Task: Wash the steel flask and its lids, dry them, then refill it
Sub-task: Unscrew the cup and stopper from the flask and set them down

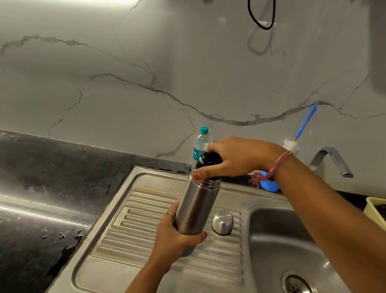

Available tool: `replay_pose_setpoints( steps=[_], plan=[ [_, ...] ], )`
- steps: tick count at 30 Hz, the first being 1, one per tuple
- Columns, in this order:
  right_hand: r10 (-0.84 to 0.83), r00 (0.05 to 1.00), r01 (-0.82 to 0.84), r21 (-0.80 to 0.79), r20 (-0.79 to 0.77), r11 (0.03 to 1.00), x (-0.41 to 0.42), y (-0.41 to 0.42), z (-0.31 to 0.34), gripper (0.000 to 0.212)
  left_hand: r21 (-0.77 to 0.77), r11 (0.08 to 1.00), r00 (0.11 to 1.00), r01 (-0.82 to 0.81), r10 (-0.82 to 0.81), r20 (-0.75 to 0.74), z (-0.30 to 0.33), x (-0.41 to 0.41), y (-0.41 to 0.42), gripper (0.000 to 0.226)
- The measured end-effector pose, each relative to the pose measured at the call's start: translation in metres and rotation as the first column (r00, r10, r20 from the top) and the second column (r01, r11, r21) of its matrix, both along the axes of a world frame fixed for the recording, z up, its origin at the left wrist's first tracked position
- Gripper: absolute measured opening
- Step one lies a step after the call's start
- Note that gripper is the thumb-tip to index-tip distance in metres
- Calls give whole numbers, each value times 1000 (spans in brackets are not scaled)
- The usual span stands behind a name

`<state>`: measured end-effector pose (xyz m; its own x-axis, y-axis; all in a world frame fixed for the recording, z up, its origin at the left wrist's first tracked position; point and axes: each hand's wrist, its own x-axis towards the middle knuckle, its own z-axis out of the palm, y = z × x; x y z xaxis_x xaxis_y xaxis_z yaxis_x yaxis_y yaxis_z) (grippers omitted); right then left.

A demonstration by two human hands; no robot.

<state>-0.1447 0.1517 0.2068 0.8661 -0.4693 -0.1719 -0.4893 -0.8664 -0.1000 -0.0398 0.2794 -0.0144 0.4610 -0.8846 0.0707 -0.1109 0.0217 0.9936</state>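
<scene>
Gripping the steel flask (pixel 196 205) low on its smooth, probably slippery, rigid body above the sink's drainboard (pixel 139 216), the left hand (pixel 174 241) steadies it while the right hand (pixel 233 157) clasps the black inner lid (pixel 206 161) at its mouth.

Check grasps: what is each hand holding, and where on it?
Left hand grips the steel flask round its lower body. Right hand grips the black inner lid from above, at the flask's mouth.
</scene>
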Motion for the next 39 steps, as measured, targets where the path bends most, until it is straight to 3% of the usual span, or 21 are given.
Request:
replay_pose_setpoints(
  steps=[3, 6, 8, 12, 19, 25, 29, 35, 39],
  plan=[
    [80, 997, -82, 122, 23, 989, -5, -4, 4, 52, -6, 1000, 1000, 3, -3, 8, -2, 0, 0, 86],
    [90, 996, -86, 225, -5, 971, -11, -6, 8, 71, -6, 1000, 1000, 2, -2, 7, -4, 0, 1, 87],
    [54, 998, -51, 179, -12, 983, -9, -4, 4, 77, -5, 1000, 1000, 2, -2, -3, -6, 0, 1, 88],
    [45, 998, -47, 62, 42, 997, -5, -4, -4, 57, -8, 1000, 1000, 9, -10, -17, -7, -1, 2, 85],
    [-47, 949, -62, 331, 312, 941, -31, -20, 6, 39, 17, 1000, 999, 0, 0, -36, -11, 1, 4, 86],
    [-369, 780, -6, 597, 504, 802, -64, -34, -45, 57, 39, 998, 996, -55, 58, -74, -15, 6, 7, 79],
    [-557, 654, 62, 698, 511, 713, -75, -34, -109, 58, 55, 995, 993, -85, 90, -79, -20, 10, 7, 76],
    [-812, 353, 157, 826, 464, 541, -78, -13, -206, 55, 64, 993, 990, -103, 109, -89, -24, 10, 8, 78],
    [-846, 328, 203, 843, 420, 498, -80, 5, -261, 55, 69, 991, 989, -114, 120, -91, -24, 9, 9, 75]
  ],
)
